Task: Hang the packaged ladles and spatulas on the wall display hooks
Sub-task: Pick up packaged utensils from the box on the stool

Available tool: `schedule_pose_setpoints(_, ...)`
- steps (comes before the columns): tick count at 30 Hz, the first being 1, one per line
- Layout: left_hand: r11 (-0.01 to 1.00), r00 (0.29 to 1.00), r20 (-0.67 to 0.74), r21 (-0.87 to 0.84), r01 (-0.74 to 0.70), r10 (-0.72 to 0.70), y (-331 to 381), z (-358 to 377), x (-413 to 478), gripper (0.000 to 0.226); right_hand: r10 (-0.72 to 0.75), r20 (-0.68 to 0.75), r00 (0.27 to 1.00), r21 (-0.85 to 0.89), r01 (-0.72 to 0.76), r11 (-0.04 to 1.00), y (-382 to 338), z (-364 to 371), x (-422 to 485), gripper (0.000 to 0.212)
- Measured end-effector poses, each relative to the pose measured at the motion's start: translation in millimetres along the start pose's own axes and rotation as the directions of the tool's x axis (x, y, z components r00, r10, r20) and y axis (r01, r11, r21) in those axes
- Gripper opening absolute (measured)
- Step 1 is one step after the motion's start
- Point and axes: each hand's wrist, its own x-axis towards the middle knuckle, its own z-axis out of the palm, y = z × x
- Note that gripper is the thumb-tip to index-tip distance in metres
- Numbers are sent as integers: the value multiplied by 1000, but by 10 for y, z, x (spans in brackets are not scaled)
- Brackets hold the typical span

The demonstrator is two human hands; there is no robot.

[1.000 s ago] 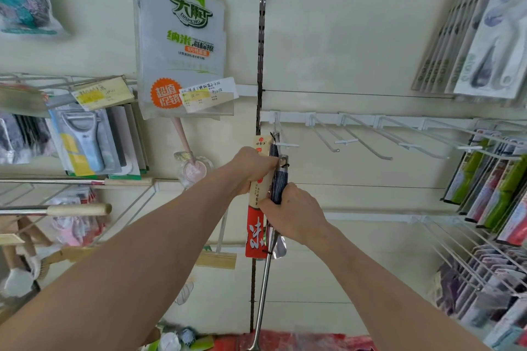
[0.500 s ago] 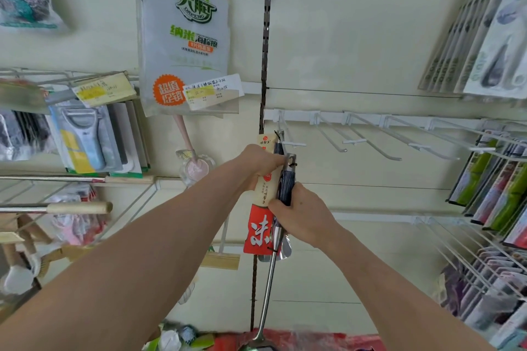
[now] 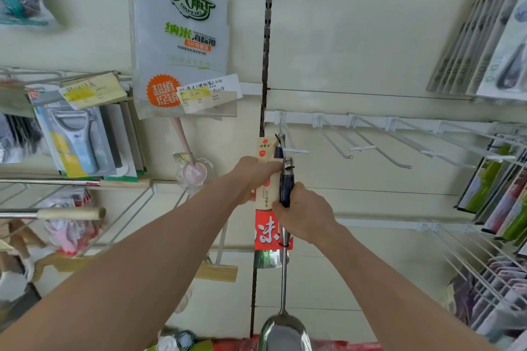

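Two hands, left [image 3: 253, 179] on card [image 3: 268, 229], right [image 3: 306, 215] on ladle handle [image 3: 286, 191], at hook [image 3: 295, 151]

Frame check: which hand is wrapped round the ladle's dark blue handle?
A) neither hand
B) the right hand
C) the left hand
B: the right hand curls round the dark handle of the ladle, while the left hand holds the paper label beside it.
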Motion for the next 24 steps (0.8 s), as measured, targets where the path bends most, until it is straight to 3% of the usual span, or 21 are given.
schedule_pose_setpoints(3,970,1000,-5,242,25,-24,-148,-60,1,13,10,-32,999,-27,-11,1000,38,65,111,30)
schedule_pose_setpoints(5,855,999,7,518,33,-43,-251,-84,-8,13,14,-51,999,-27,-15,1000,45,102,185,32)
schedule_pose_setpoints(7,752,988,93,658,30,-121,-320,-52,-17,13,24,-59,998,-17,-25,1000,33,131,266,35)
schedule_pose_setpoints(9,717,972,165,697,7,-170,-373,39,17,17,32,-56,998,-11,-32,999,12,144,352,38)
schedule_pose_setpoints(10,682,978,164,730,-33,-128,-400,91,60,16,34,-52,998,-6,-34,999,6,154,395,38)
schedule_pose_setpoints(12,561,992,114,818,-127,59,-432,184,157,12,46,-37,998,4,-46,999,4,157,475,40)
schedule_pose_setpoints(14,504,977,54,850,-153,205,-452,243,221,12,62,-5,998,0,-62,998,23,149,572,39)
schedule_pose_setpoints(18,558,967,13,815,-157,253,-503,313,365,20,75,22,997,-63,-73,995,58,148,766,41)
schedule_pose_setpoints(24,542,947,-23,824,-163,319,-544,400,592,22,46,29,999,-101,-43,994,78,143,960,38)
